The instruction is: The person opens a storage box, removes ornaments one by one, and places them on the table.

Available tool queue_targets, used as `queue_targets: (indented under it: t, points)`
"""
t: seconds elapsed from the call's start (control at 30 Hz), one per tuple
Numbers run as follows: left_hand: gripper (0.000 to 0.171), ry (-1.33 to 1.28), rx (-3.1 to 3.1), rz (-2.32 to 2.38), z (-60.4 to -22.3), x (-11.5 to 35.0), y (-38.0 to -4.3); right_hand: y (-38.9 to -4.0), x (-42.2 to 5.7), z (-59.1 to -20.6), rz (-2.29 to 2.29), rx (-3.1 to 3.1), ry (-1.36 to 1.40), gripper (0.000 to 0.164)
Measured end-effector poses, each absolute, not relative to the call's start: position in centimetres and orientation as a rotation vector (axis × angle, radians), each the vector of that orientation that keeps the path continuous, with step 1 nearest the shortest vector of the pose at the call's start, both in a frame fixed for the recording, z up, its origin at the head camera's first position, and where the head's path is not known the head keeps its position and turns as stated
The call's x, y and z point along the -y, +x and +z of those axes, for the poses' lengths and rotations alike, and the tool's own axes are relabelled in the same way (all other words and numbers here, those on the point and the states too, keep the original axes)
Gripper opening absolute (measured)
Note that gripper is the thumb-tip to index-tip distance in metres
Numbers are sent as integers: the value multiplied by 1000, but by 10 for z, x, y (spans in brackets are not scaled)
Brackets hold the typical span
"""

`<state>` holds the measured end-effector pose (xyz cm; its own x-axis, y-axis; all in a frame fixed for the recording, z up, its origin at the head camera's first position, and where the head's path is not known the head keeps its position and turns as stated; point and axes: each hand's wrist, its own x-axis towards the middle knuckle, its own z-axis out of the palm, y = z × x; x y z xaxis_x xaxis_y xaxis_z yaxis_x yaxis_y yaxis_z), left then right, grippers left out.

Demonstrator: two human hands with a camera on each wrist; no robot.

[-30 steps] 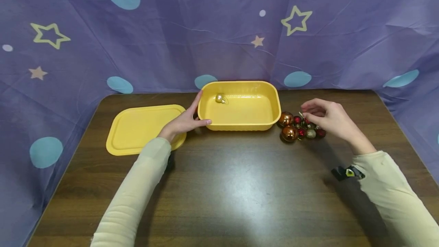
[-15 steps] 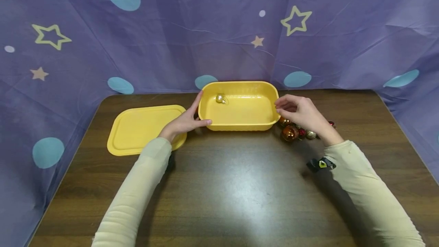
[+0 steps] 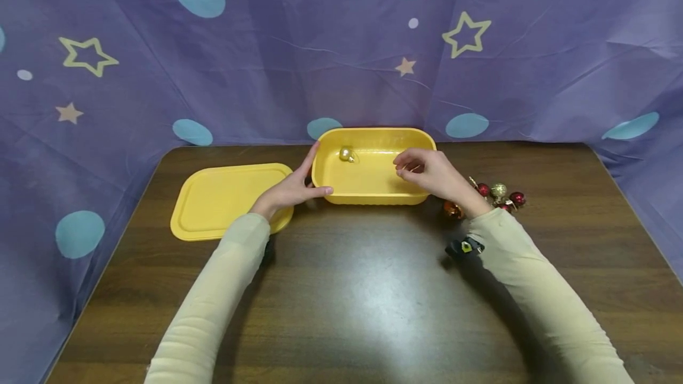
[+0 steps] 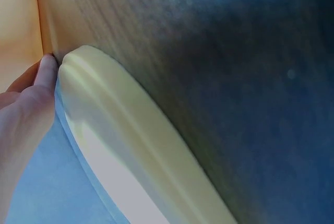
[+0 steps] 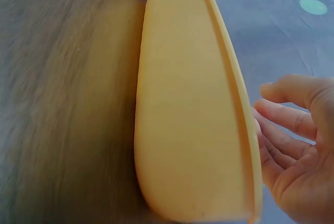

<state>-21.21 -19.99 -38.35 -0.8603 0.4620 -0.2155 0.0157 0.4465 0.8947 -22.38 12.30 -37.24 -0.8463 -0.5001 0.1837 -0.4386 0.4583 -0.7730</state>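
Observation:
A yellow plastic box (image 3: 373, 199) stands near the back of the table, with a small gold bauble (image 3: 345, 153) inside at the left. My left hand (image 3: 290, 188) rests against the box's left end, thumb at the front rim, fingers spread along the side. Over the right half of the box is my right hand (image 3: 427, 172), thumb and fingertips drawn together on a small bauble, nearly all hidden by the fingers. In the right wrist view, that hand is beside the box rim (image 5: 245, 104). Red baubles (image 3: 517, 198) and a gold glitter bauble (image 3: 498, 190) lie to the right.
The flat yellow lid (image 3: 224, 200) lies on the wooden table (image 3: 363, 289), left of the box, partly under my left hand. An orange bauble (image 3: 453, 210) shows beside my right wrist. A purple curtain (image 3: 363, 46) hangs right behind the table.
My right hand has moved left from the bauble pile, across the box's right rim, to over the box. More of the pile shows now. The left hand stays on the box.

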Motion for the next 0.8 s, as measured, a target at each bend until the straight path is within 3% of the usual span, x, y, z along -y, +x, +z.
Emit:
queue_targets:
  t: [0.8]
  points:
    - [107,447,-2263,1473,-406,204,-221,-264,-67,-377,-1286,-2571,-852,20]
